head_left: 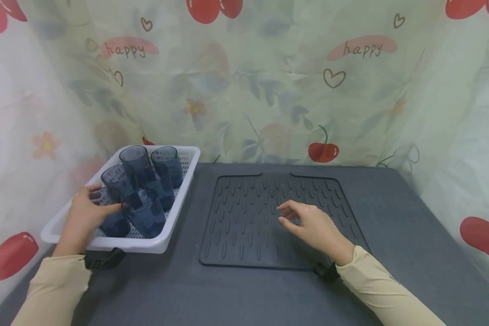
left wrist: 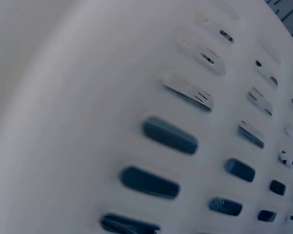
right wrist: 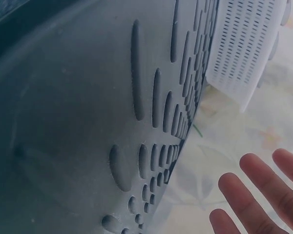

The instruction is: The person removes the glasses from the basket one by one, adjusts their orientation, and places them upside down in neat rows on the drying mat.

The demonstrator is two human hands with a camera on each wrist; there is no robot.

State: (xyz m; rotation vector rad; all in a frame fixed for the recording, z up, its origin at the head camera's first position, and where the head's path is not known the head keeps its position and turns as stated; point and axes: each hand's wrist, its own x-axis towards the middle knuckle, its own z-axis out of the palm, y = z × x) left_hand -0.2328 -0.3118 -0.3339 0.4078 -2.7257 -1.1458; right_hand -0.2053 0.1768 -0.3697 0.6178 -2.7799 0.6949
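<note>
Blue glasses crowd the basket beside the left hand

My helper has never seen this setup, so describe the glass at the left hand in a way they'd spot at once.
On the dark table, find the white basket at the left. Among its blue glasses, go to the front-left glass. Unlike its neighbours, it has the left hand around its rim.

The left hand hides some of a glass at the head view's left, the right hand is cut off at its wrist view's lower right, and the left wrist view's basket is blurry at left.
</note>
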